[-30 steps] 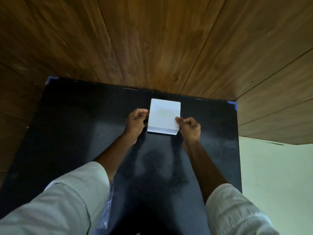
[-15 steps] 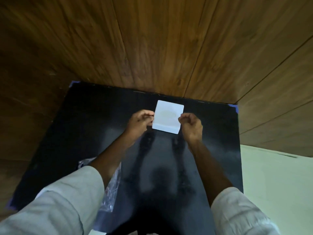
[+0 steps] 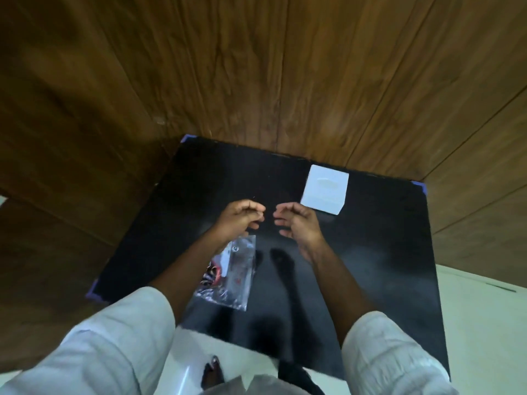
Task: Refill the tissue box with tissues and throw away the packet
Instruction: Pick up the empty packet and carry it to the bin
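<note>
A white square tissue box [image 3: 325, 190] stands on the black table [image 3: 385, 252] near its far edge, with an oval opening on top. My right hand [image 3: 296, 223] hovers just left of and in front of the box, fingers curled and apart, holding nothing. My left hand [image 3: 241, 220] is beside it, fingers loosely curled and empty. A clear plastic packet [image 3: 231, 275] with red and white print lies flat on the table below my left wrist, partly hidden by my forearm.
Wood-panelled walls [image 3: 256, 67] close in behind and to the left of the table. Blue tape marks the table corners [image 3: 423, 187]. Pale floor [image 3: 482, 323] shows to the right and below the near edge, where my foot [image 3: 212, 372] is visible.
Both hands have let go of the tissue box and pulled back toward me and to the left. The view has swung, so the packet now shows under my left arm.
</note>
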